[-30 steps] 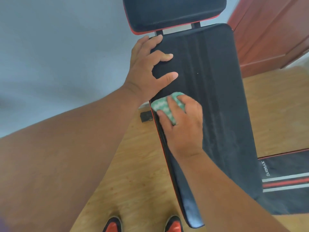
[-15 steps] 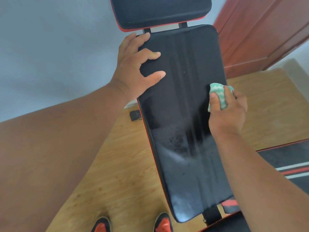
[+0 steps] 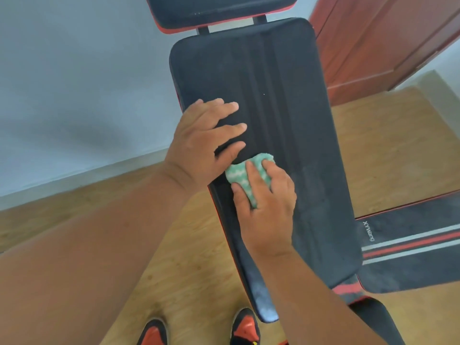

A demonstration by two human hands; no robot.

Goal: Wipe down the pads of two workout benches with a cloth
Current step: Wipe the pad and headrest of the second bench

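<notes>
Wipe stroke returned to near edge of long pad [image 3: 286, 108]
Left hand [image 3: 201, 143] shifted lower, fingers spread flat, bracing; right hand [image 3: 266, 202] pressing bunched cloth [image 3: 239, 175]; far-side strip now covered, lower pad remaining

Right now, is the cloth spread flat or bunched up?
Bunched up: the cloth bulges in folds under the right hand, whose fingers curl over it.

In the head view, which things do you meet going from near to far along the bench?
Shoes → right hand → cloth → left hand → bare long pad → head pad.
</notes>
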